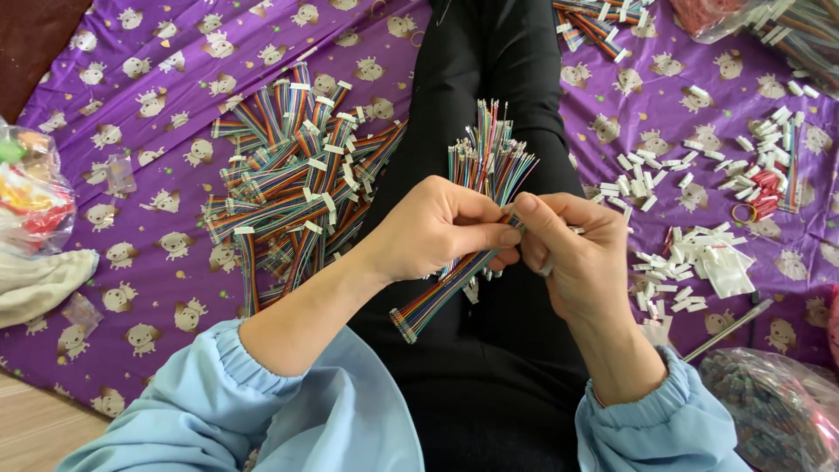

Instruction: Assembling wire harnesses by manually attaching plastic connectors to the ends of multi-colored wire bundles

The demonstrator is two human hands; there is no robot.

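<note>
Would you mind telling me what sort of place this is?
Probably a home floor used for piecework: a purple patterned sheet is spread out, bearing a pile of rainbow ribbon cables and loose white plastic connectors.

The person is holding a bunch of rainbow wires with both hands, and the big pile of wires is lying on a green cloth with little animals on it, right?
Almost. The head view shows both the left hand and the right hand holding the bunch of rainbow wires, and the big pile of wires does lie on a cloth with little animals, but that cloth is purple, not green.
</note>
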